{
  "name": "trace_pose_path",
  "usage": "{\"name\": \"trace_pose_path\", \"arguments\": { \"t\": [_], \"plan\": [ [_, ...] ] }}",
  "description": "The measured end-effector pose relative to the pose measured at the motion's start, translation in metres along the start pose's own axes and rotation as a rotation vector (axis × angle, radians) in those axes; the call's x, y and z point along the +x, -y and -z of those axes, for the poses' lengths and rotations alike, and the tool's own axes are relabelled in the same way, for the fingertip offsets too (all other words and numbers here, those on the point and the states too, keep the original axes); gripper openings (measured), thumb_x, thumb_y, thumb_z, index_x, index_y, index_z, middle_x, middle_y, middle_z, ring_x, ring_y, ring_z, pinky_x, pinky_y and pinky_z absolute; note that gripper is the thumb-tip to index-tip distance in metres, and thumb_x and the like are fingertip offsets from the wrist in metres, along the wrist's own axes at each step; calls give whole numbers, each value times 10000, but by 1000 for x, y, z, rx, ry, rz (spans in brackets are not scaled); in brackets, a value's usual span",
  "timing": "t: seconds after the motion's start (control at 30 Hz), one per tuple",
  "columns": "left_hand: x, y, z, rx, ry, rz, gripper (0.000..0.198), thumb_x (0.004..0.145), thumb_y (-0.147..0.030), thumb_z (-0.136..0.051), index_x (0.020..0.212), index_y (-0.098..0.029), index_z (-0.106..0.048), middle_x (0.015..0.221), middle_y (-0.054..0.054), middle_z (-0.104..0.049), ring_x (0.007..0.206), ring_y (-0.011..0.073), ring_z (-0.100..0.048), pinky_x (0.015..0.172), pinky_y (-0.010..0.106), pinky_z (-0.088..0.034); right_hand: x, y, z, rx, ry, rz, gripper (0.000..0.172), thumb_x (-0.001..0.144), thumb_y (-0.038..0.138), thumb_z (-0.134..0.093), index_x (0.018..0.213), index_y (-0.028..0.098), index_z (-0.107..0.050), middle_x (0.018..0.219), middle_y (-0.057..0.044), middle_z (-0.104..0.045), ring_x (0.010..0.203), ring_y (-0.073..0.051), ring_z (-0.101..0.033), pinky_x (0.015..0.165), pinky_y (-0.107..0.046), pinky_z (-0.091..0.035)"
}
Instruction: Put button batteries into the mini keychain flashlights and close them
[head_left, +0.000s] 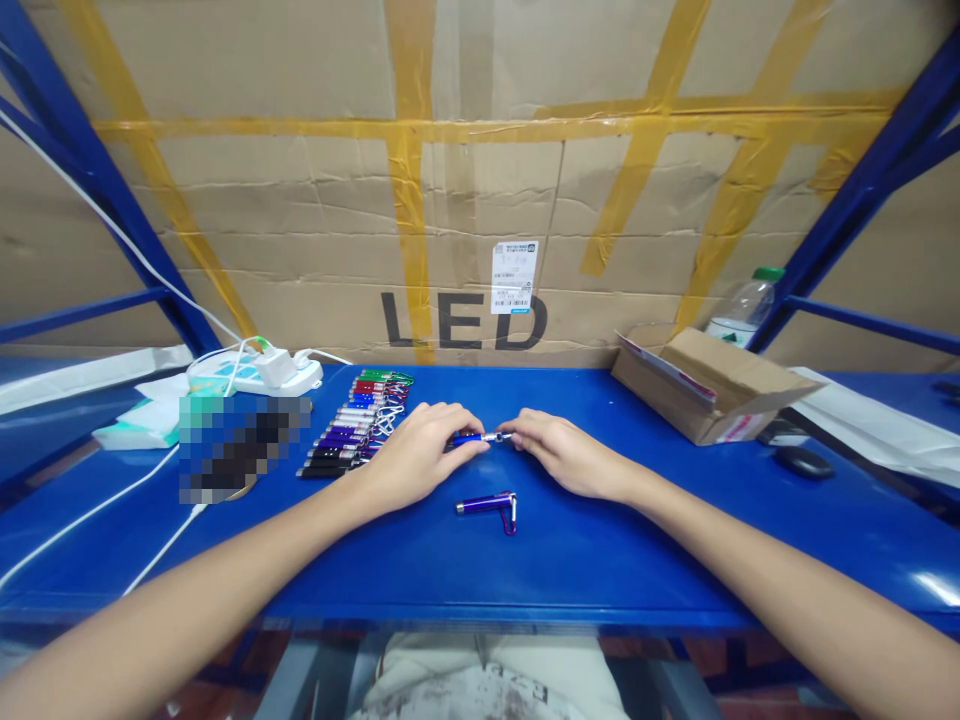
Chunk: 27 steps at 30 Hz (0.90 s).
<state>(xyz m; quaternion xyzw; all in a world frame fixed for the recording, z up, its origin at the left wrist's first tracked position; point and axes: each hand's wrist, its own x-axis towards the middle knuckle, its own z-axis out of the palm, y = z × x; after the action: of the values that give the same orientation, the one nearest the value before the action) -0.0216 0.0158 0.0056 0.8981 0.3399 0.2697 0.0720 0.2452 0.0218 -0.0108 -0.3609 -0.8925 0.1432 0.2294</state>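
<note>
My left hand (426, 455) holds a small blue metal penlight (469, 439) between thumb and fingers, its silver end pointing right. At that end, my right hand (559, 450) pinches the small metal clip part. Nearer the front edge, a purple penlight (486, 505) with a purple carabiner lies on the blue table (600, 560). Left of my left hand, several penlights (352, 425) in green, red, blue, silver, purple and black lie in a column, with their clips toward the right.
An open cardboard box (705, 385) stands at the back right, near a bottle (744, 310) and a black mouse (804, 462). On the left are a white power strip (300, 378), cables, a tissue pack (142, 425) and a blurred-out dark object (244, 450). A large carton (330, 230) stands behind.
</note>
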Motion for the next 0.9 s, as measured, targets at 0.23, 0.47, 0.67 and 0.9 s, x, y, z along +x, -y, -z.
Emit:
{"name": "trace_pose_path", "arguments": {
  "t": [0.23, 0.47, 0.67, 0.9],
  "plan": [
    [0, 1, 0, 4, 11, 9, 166, 1069, -381, -647, 1102, -227, -700, 1069, 20, -753, 993, 233, -668, 896, 391, -425, -1, 1, 0, 52, -9, -10, 265, 1140, 288, -441, 1280, 229, -658, 1187, -103, -718, 1109, -258, -675, 993, -422, -530],
    [0, 0, -1, 14, 8, 5, 137, 1061, -356, -663, 1095, -229, -702, 1074, 23, -758, 1015, 243, -677, 896, 386, -425, -2, 7, 2, 131, -36, -62, 220, 1151, 329, -402, 1258, 222, -562, 1045, -71, -767, 1051, -247, -701, 956, -417, -525],
    [0, 1, 0, 7, -2, 6, 156, 1064, -372, -654, 1101, -230, -706, 1066, 27, -757, 993, 237, -676, 894, 393, -430, -2, 13, 5, 178, -35, -47, 200, 1125, 344, -466, 1251, 217, -557, 1091, -93, -791, 1018, -244, -735, 909, -396, -548],
    [1, 0, 0, -1, -6, 3, 142, 1061, -360, -656, 1093, -230, -704, 1041, 21, -756, 960, 232, -677, 880, 382, -432, -1, 13, 5, 65, -56, 29, 226, 1118, 333, -518, 1257, 209, -647, 1221, -112, -761, 1052, -247, -725, 925, -377, -542]
  ]
}}
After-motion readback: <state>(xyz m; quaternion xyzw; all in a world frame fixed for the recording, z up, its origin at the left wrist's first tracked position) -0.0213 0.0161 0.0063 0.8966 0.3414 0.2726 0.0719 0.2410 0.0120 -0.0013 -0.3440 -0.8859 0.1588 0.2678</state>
